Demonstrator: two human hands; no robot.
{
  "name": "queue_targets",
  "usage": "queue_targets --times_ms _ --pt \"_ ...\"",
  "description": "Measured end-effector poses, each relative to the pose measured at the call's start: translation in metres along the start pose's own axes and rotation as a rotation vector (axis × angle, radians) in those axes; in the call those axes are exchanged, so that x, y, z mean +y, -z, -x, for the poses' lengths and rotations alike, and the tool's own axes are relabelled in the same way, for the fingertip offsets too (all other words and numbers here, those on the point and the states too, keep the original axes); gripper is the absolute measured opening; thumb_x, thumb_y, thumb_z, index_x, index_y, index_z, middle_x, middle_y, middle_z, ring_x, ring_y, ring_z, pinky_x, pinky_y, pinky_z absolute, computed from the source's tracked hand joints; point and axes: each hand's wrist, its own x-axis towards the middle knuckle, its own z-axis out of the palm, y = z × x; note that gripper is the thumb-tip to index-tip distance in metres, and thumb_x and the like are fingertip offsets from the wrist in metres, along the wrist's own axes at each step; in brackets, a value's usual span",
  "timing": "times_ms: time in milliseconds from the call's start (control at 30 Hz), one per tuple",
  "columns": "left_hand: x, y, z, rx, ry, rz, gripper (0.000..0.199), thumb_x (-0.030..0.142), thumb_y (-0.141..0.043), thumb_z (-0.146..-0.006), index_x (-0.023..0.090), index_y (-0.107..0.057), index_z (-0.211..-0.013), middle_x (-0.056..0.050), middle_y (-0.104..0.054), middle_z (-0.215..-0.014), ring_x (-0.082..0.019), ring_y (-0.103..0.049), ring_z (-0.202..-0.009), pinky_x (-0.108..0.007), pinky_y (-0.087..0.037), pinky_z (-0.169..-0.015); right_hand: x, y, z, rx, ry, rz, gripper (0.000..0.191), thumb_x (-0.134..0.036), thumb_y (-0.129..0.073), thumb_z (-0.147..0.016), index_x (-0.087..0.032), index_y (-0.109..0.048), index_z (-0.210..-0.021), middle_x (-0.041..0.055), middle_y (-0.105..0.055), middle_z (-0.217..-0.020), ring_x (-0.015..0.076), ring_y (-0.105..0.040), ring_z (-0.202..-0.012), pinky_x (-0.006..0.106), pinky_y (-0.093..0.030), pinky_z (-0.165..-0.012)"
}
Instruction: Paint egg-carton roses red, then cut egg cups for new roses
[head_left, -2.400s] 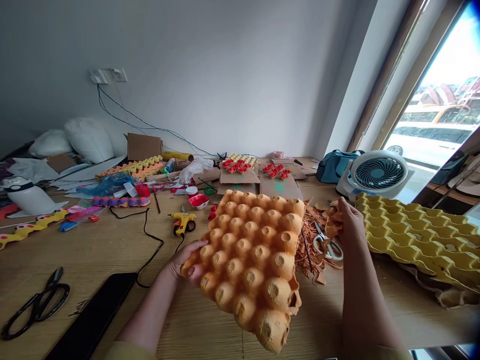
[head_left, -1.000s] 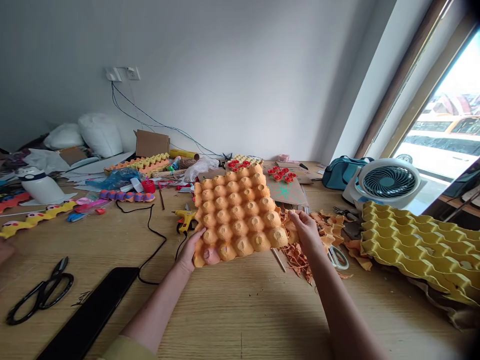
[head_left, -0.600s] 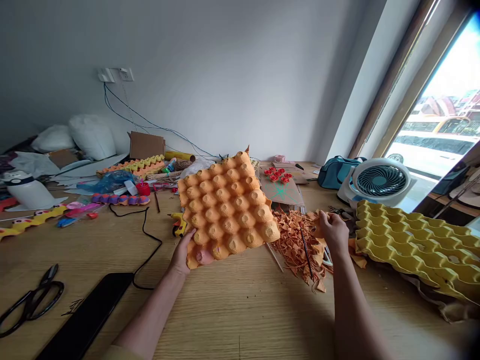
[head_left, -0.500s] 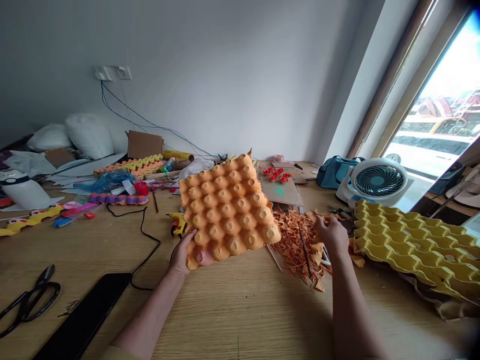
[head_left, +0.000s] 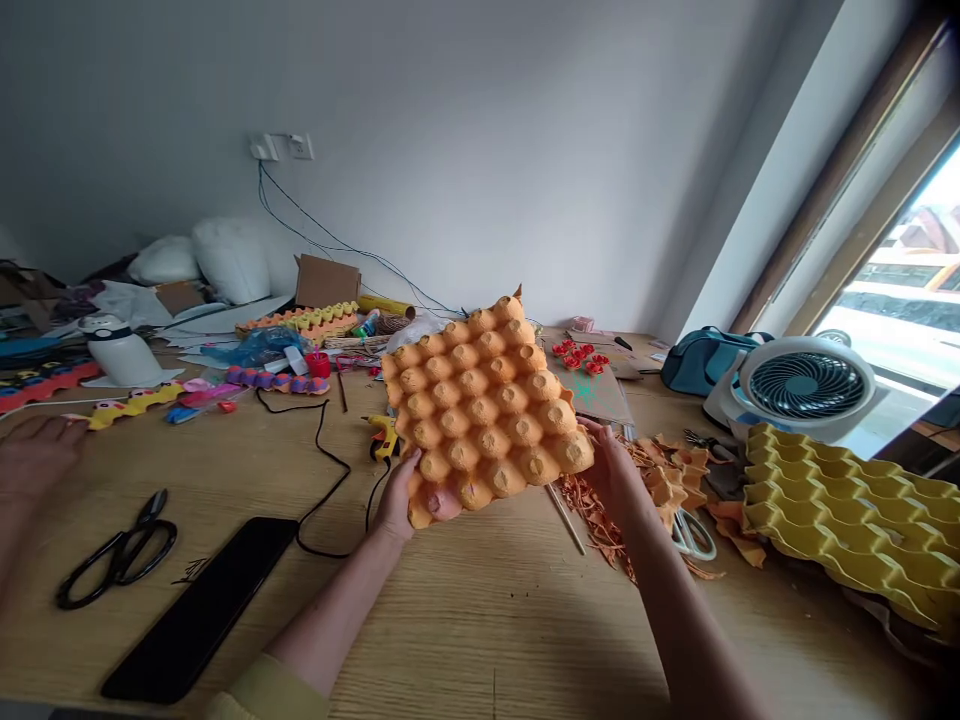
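My left hand (head_left: 396, 498) grips the lower left corner of an orange egg tray (head_left: 480, 410), held tilted above the table with its rounded cup bottoms facing me. One cup near that corner looks pinkish. At the tray's right edge, my right hand (head_left: 616, 468) has hold of it, some fingers hidden behind. Under and beside the right hand lies a heap of orange egg-tray scraps (head_left: 600, 515). White-handled scissors (head_left: 696, 537) lie at the scraps' right side.
A yellow egg tray (head_left: 855, 510) and a fan (head_left: 806, 385) stand at right. On the left are black scissors (head_left: 124, 560), a phone (head_left: 202, 610) and another person's hand (head_left: 41, 455). A yellow glue gun (head_left: 384, 436) lies behind the orange tray; red flowers (head_left: 579, 357) sit farther back.
My right hand has left the scrap heap and come to the orange tray's right edge. The view has turned left, bringing another person's hand into sight.
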Motion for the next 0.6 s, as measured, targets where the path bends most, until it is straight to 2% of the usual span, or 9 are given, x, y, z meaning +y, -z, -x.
queue_targets --times_ms 133,233,333,433,500,600 --pt "-0.002 -0.001 0.004 -0.065 -0.054 0.021 0.043 0.031 -0.063 -0.096 0.021 -0.063 -0.137 -0.008 -0.075 -0.127 -0.027 -0.068 -0.123 -0.033 -0.056 -0.101 0.001 -0.036 0.019 -0.119 -0.122 -0.366 0.063 -0.074 -0.062 -0.082 -0.032 -0.065 -0.128 0.0063 -0.067 -0.140 0.0324 -0.063 -0.128 0.047 -0.058 -0.097" --pt "-0.003 -0.003 0.008 -0.123 -0.033 0.028 0.041 0.038 -0.061 -0.098 0.020 -0.065 -0.135 -0.010 -0.073 -0.131 -0.029 -0.066 -0.125 -0.037 -0.056 -0.100 0.004 -0.048 0.030 -0.166 -0.103 -0.530 0.066 -0.073 -0.065 -0.080 -0.036 -0.062 -0.135 0.0034 -0.059 -0.150 0.0313 -0.052 -0.142 0.047 -0.053 -0.107" --pt "-0.005 -0.005 0.013 -0.191 0.015 0.054 0.044 0.044 -0.063 -0.096 0.020 -0.066 -0.134 -0.011 -0.071 -0.133 -0.033 -0.064 -0.128 -0.040 -0.056 -0.102 0.016 -0.052 0.035 -0.226 -0.118 -0.488 0.071 -0.068 -0.078 -0.071 -0.038 -0.063 -0.133 0.0030 -0.060 -0.149 0.0301 -0.055 -0.139 0.047 -0.052 -0.108" --pt "-0.007 -0.009 0.019 -0.216 -0.044 0.044 0.047 0.040 -0.072 -0.090 0.022 -0.066 -0.133 -0.011 -0.069 -0.137 -0.033 -0.060 -0.134 -0.038 -0.054 -0.104 0.033 -0.054 0.037 -0.242 -0.164 -0.451 0.075 -0.056 -0.088 -0.064 -0.041 -0.062 -0.133 0.0026 -0.065 -0.141 0.0285 -0.065 -0.126 0.046 -0.056 -0.101" --pt "-0.007 -0.012 0.024 -0.252 -0.089 0.006 0.050 0.035 -0.079 -0.085 0.022 -0.066 -0.132 -0.011 -0.068 -0.138 -0.032 -0.058 -0.136 -0.036 -0.053 -0.105 0.040 -0.056 0.038 -0.224 -0.171 -0.463 0.073 -0.052 -0.086 -0.069 -0.041 -0.060 -0.137 0.0028 -0.065 -0.142 0.0281 -0.067 -0.123 0.046 -0.058 -0.099" --pt "-0.008 -0.014 0.032 -0.347 -0.141 -0.095 0.049 0.028 -0.084 -0.079 0.021 -0.070 -0.126 -0.011 -0.070 -0.134 -0.033 -0.058 -0.135 -0.036 -0.052 -0.106 0.044 -0.057 0.039 -0.160 -0.182 -0.498 0.063 -0.049 -0.079 -0.079 -0.038 -0.060 -0.137 0.0024 -0.063 -0.146 0.0278 -0.063 -0.130 0.044 -0.059 -0.100"
